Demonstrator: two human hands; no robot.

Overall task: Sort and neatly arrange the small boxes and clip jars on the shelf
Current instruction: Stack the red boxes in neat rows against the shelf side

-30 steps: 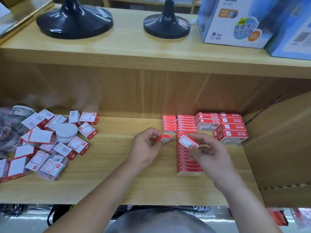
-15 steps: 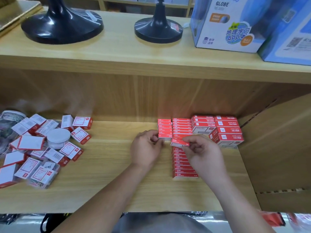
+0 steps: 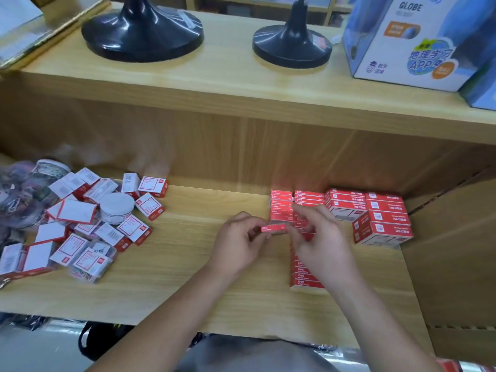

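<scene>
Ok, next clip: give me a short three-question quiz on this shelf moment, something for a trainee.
1. True or false: the white-lidded jar stands among the neat red stacks on the right.
2. What does the left hand pinch? A) a small red box B) the jar C) nothing
3. Fill in: the loose pile of boxes lies on the ____ side of the shelf.

Key: 1 false, the jar sits in the loose pile; 2 A; 3 left.
</scene>
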